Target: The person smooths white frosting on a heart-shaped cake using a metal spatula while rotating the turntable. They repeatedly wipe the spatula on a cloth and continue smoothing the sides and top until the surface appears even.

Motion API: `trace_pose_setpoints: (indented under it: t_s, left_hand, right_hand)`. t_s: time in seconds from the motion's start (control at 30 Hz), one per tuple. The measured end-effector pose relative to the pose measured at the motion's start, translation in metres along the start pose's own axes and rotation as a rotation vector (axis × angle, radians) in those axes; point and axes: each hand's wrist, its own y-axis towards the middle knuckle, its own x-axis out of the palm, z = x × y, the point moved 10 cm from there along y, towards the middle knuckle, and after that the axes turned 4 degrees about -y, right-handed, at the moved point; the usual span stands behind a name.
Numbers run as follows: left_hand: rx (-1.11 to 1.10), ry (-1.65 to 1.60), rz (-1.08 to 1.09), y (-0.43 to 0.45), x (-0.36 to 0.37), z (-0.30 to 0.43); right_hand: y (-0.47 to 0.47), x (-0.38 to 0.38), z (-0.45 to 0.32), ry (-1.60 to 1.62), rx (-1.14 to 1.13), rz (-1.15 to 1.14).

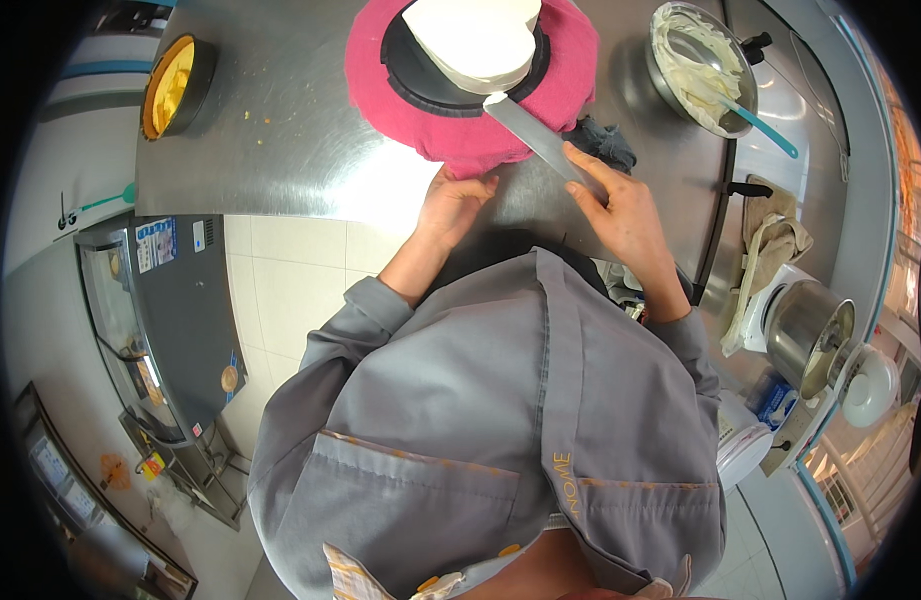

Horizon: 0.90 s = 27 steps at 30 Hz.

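Observation:
A heart-shaped cake (472, 37) coated in white cream rests on a black round board (423, 79), its far part cut off by the top of the picture. Beneath the board spreads a pink cloth cover (370, 67) over a round stand. My left hand (453, 206) pinches the cover's bunched near edge, with some fingertips hidden. In my right hand (622, 206) is a long metal icing spatula (532, 135). Its tip carries a dab of cream and meets the cake's lower point. A dark crumpled cloth (603, 142) lies beside the spatula.
On the steel table (280, 157), a cake tin (179, 86) with yellow contents stands left. To the right are a metal bowl (659, 64) of cream with a turquoise spatula (764, 131), a black-handled tool (749, 190), beige cloths (768, 240) and a stand mixer (798, 322).

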Motion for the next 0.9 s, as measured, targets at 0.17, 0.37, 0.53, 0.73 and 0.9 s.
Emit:
trace_pose_setpoints:
  t_s: [0.17,0.37,0.53,0.73,0.9]
  left_hand:
    - [-0.033,0.056,-0.018,0.001,-0.006,-0.01]
    - [-0.474,0.332,-0.118,-0.001,0.008,-0.087]
    - [-0.374,0.29,-0.295,0.062,0.12,-0.147]
    - [-0.387,0.011,0.037,0.155,0.189,-0.207]
    - [-0.409,-0.089,-0.032,0.18,0.207,-0.226]
  right_hand:
    - [-0.012,0.02,0.006,0.207,0.05,-0.227]
    - [-0.075,-0.025,0.1,0.838,0.341,-0.066]
    - [-0.097,-0.047,0.218,0.916,0.549,0.289]
    - [-0.054,-0.051,0.264,1.054,0.532,0.429]
    - [-0.047,-0.054,0.281,0.954,0.521,0.32]
